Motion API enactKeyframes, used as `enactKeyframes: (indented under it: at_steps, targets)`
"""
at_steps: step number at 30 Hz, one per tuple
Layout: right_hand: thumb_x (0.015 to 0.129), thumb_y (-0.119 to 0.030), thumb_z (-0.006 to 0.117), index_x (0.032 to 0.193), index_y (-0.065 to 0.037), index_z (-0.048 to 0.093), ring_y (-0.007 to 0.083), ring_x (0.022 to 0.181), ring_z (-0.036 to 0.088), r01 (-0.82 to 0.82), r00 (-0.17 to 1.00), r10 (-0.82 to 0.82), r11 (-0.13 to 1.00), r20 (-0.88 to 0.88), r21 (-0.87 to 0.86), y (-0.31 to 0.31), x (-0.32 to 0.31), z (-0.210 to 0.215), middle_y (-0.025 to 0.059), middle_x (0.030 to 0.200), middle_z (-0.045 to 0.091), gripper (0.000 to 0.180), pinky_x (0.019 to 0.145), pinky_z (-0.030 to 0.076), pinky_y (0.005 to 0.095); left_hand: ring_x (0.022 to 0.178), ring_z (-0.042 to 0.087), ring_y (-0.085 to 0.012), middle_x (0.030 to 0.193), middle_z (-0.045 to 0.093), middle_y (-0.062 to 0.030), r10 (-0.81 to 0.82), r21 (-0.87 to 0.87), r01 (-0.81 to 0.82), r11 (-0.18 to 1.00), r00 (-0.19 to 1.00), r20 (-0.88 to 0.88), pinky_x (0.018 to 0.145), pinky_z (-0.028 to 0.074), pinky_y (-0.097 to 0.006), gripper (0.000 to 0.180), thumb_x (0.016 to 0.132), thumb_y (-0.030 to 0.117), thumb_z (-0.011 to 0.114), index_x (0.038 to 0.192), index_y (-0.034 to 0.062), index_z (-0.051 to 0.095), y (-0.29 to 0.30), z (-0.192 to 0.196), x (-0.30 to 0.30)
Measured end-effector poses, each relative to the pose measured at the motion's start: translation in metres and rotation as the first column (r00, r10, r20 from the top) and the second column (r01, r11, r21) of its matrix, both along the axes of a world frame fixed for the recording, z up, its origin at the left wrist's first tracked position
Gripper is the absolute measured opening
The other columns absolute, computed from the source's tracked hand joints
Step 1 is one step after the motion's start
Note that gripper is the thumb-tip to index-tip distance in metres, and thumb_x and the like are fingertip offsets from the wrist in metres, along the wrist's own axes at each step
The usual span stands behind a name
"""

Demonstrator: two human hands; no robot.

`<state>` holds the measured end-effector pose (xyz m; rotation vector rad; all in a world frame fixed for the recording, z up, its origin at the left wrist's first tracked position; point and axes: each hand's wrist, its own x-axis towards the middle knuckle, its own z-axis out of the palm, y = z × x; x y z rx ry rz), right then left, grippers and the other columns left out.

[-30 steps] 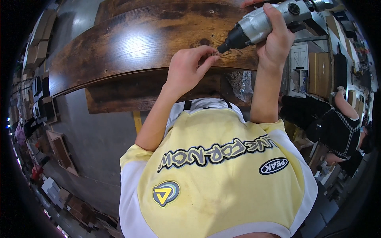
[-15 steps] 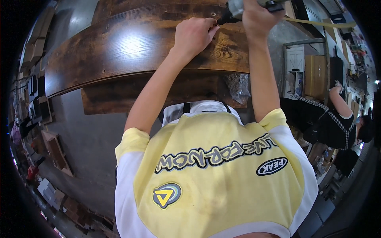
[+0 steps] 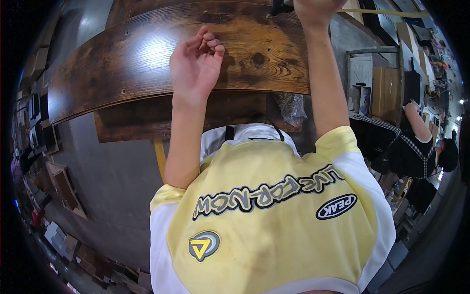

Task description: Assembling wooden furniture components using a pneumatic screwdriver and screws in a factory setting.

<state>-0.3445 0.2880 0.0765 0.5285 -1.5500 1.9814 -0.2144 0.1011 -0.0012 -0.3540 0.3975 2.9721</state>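
My right hand [image 3: 318,11] is at the top edge, wrapped round a power screwdriver [image 3: 281,7]. Most of the tool is cut off above, and its dark nose points down-left at the wood. My left hand [image 3: 197,63] is raised over a dark brown wood-grain board [image 3: 110,63], palm turned up. Its fingers are curled in towards the thumb; anything small among them is too hard to make out. Small holes or screw heads dot the board, one a hole [image 3: 269,49] to the right of my left hand.
Below the big board's near edge lies another brown board [image 3: 132,120], with a crumpled clear plastic bag [image 3: 291,109] at its right. A yellow hose [image 3: 387,12] runs off right from the tool. A co-worker [image 3: 401,147] in black is at the right, near cartons [image 3: 385,93].
My left hand has come away from the tool's tip, moved left and nearer, and turned palm up. My right hand and the power screwdriver have shifted up, partly out of view.
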Motion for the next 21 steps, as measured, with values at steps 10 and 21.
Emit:
enactKeyframes:
  at_steps: [10,21]
  targets:
    - [0.087,0.003,0.071,0.09,-0.005,0.06,0.009,0.05,0.057,0.109,0.993,-0.105,0.99,-0.052,0.084,0.003,-0.007,-0.012,0.0004,0.07,0.061,0.014,0.045,0.045,0.0251,0.131,0.058,-0.0295,0.14,0.055,-0.022,0.02,-0.064,-0.016,0.998,0.998,0.067,0.106,0.056,-0.036,0.038,0.106,0.0,0.04,0.143,-0.0087,0.042,0.014,-0.003,0.032]
    - [0.087,0.003,0.071,0.086,-0.004,0.06,0.0092,0.049,0.056,0.044,0.996,-0.049,0.997,0.078,0.071,-0.006,-0.022,-0.012,0.0008,0.066,0.061,0.013,0.044,0.043,0.0253,0.071,0.041,-0.0102,0.085,0.045,0.0002,-0.037,-0.018,0.036,0.999,0.999,-0.025,0.062,0.039,-0.025,0.033,0.111,0.019,0.044,0.134,-0.0018,0.054,0.01,-0.011,0.017]
